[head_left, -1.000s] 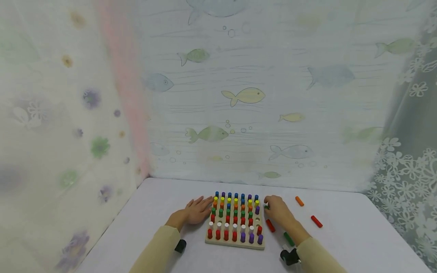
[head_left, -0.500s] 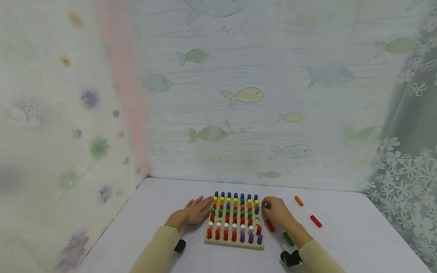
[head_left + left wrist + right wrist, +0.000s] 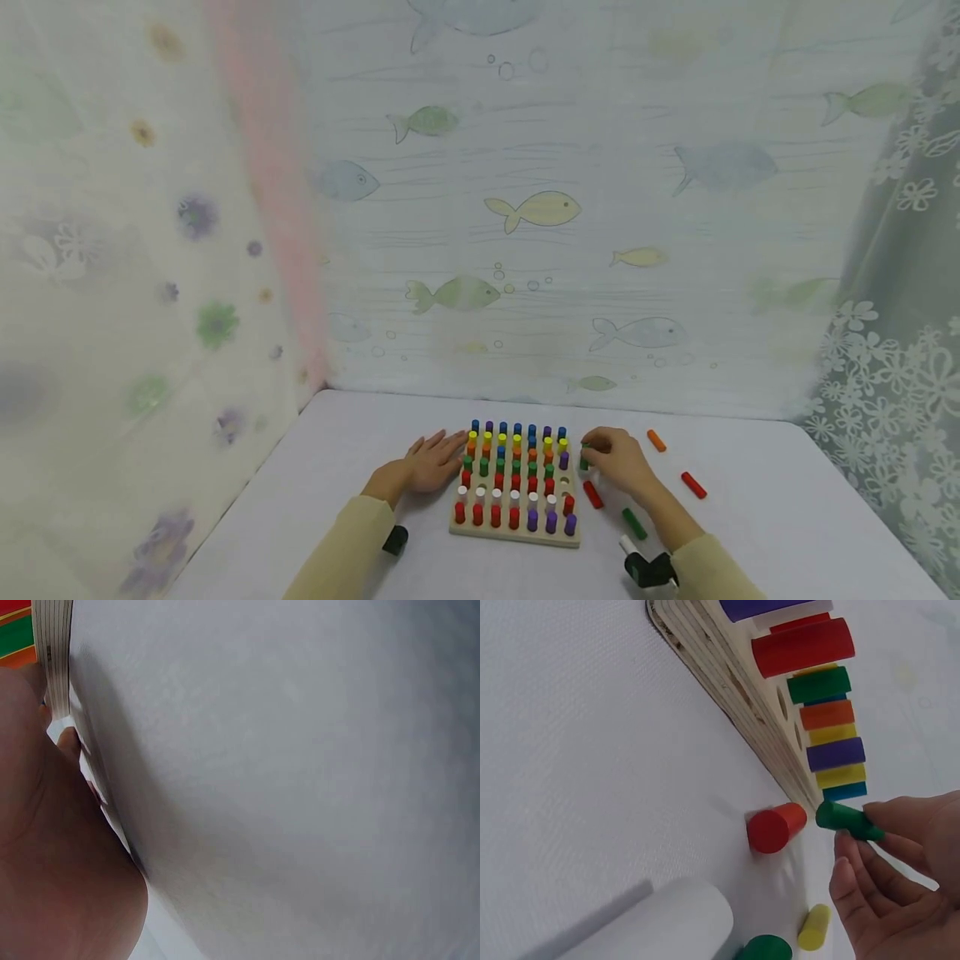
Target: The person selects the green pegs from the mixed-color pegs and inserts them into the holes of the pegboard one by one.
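So my left hand (image 3: 433, 463) is just lying flat on the white table (image 3: 765, 533), fingers straight and relaxed, with the fingertips up against the left edge of the wooden peg board (image 3: 516, 533). It's got nothing in it. In the left wrist view all I get is the side of that hand (image 3: 52, 855) next to the board's layered edge (image 3: 56, 660).

The board is packed with upright coloured pegs in rows: blue, yellow, orange, green, red, white, purple. A couple of holes near its right edge are open.

My right hand (image 3: 618, 461) is just off the board's right side, near the far corner, fingers curled and pinching a green peg (image 3: 584, 457). The right wrist view shows it best: the green peg (image 3: 847, 820) is held lying sideways between thumb and fingertips, above the table and close to the board's edge (image 3: 727, 682).

Loose pegs on the table to the right: a red one (image 3: 592, 494) just beside the board, a green one (image 3: 633, 523) nearer me, an orange one (image 3: 656, 440) and another red one (image 3: 693, 484) farther out.
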{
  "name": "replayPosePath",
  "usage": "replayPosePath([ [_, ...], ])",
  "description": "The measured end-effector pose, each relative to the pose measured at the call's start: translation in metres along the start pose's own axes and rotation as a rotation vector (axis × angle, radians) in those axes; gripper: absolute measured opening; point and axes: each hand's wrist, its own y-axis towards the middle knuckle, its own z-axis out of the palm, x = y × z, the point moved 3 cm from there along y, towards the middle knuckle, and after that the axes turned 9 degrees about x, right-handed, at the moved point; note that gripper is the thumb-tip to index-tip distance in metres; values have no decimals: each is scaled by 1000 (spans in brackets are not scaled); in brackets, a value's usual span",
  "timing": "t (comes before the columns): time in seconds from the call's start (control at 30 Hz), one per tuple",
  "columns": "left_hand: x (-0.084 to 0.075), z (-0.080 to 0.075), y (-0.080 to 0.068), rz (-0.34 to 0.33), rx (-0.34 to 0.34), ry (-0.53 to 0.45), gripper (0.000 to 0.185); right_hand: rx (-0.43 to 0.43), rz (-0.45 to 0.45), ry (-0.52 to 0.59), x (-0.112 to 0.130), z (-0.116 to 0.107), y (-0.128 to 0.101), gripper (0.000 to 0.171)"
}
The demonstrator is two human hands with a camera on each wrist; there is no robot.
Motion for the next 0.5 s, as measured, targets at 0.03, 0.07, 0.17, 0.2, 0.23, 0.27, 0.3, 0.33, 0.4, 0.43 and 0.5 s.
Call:
replayPosePath([
  [0.03, 2, 1, 2, 0, -1, -3, 61, -1, 6, 15, 0, -1, -1, 17],
  [0.07, 3, 2, 3, 1, -3, -6, 61, 2, 13, 36, 0, -2, -2, 17],
  [0.17, 7, 4, 7, 10, -9, -10, 61, 9, 16, 92, 1, -4, -5, 19],
  [0.2, 7, 4, 8, 11, -11, -10, 61, 11, 15, 111, 2, -4, -7, 20],
  [0.23, 8, 4, 9, 11, -11, -11, 61, 12, 13, 125, 2, -5, -8, 20],
  [0.27, 8, 4, 9, 12, -13, -12, 61, 13, 13, 142, 3, -6, -9, 21],
  [0.3, 8, 4, 10, 11, -13, -13, 61, 13, 13, 152, 3, -6, -10, 21],
  [0.33, 8, 4, 10, 10, -12, -13, 60, 14, 14, 162, 4, -7, -11, 21],
  [0.4, 7, 4, 9, 11, -11, -14, 60, 14, 18, 177, 4, -8, -13, 22],
  [0.43, 7, 4, 9, 12, -11, -13, 60, 14, 23, 183, 4, -8, -13, 21],
  [0.5, 5, 3, 7, 11, -9, -13, 60, 15, 30, 188, 4, -9, -15, 21],
])
